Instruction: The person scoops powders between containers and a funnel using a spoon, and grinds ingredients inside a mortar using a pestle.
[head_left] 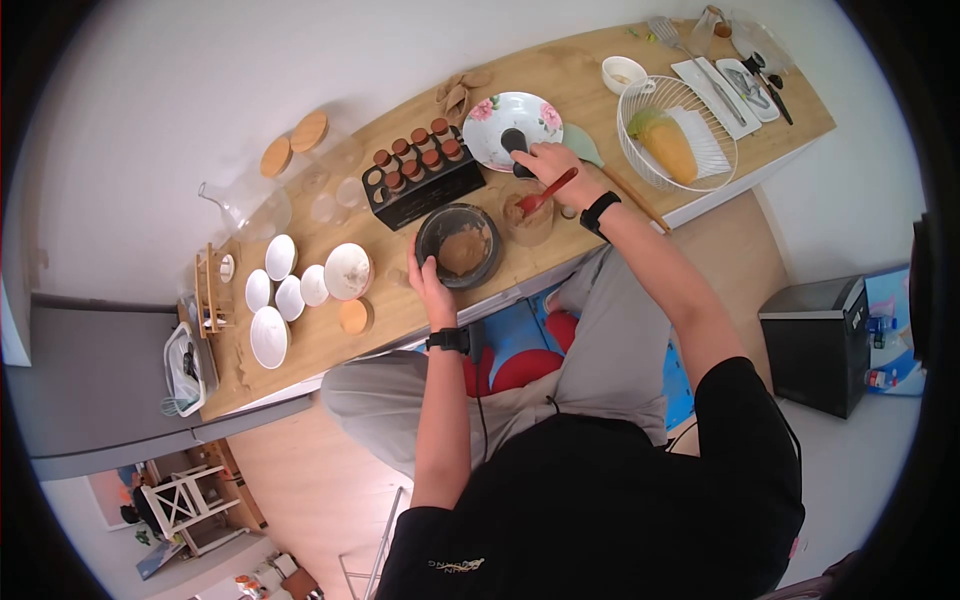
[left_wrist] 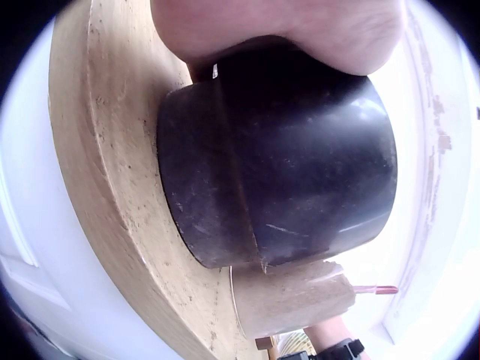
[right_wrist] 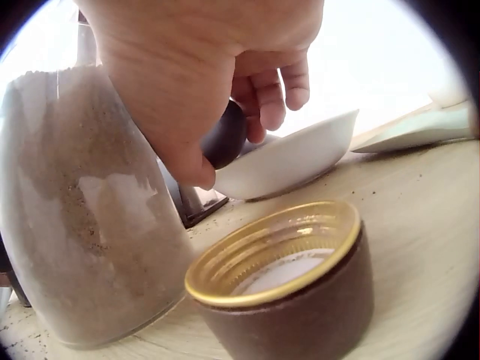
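My left hand (head_left: 432, 290) holds the near left side of a black mortar (head_left: 432, 218), thumb at its rim. Brown powder (head_left: 464, 250) covers the mortar's bottom. The left wrist view shows the mortar's dark outer wall (left_wrist: 315, 165) under that hand. With its fingers my right hand (head_left: 555, 165) grips a black pestle (head_left: 513, 140) over the flowered plate (head_left: 490, 145). The pestle's rounded end (right_wrist: 225, 139) shows under the thumb in the right wrist view. Beside the mortar stands a glass jar (right_wrist: 90, 217) of brown powder, a red-handled utensil (head_left: 555, 187) in it.
An upturned brown cap (right_wrist: 292, 322) with a gold rim lies beside the jar. Behind the mortar is a black rack (head_left: 430, 190) of spice bottles. Several white bowls (head_left: 270, 338) stand at left. A wire basket (head_left: 727, 140) holding a yellow fruit (head_left: 668, 150) is at right.
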